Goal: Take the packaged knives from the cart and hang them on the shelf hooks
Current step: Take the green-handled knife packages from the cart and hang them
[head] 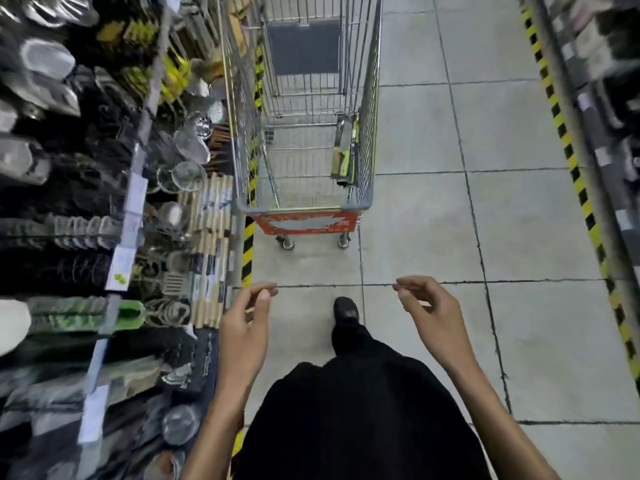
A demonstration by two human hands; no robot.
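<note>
Knife pack (344, 150) leaning against right inside wall of cart (304, 202), well ahead. Left hand (247, 327) and right hand (431, 315) hanging loosely curled, holding nothing. Pack likely stiff, light, slick; gripping top card edge, away from blade, looking safest.

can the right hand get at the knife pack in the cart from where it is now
Probably not yet. The right hand is empty and hangs over bare floor, well short of the cart. The knife pack leans inside the cart's right wall, so a step forward and a reach over the rim looks needed.
</note>
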